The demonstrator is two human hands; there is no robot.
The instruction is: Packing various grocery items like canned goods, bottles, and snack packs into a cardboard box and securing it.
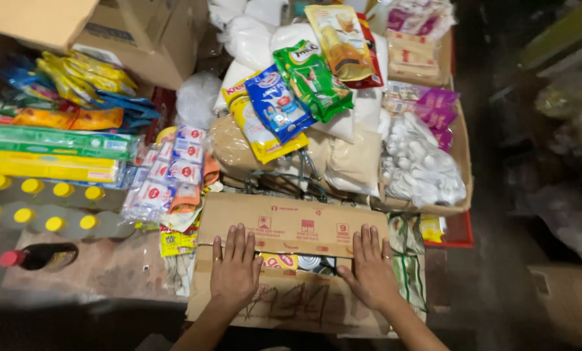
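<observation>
Both hands lie flat, fingers spread and gripping nothing, on the flaps of a cardboard box (284, 273) at 6 o'clock: the left hand (234, 268) on the left, the right hand (371, 270) on the right. The flaps stand partly apart, so I judge this the flap-handling step. In the gap, cans (309, 262) show. At 12 o'clock lie sachets (307, 78) on white bags (252, 39); at 9 o'clock, bottles with yellow caps (57, 208).
</observation>
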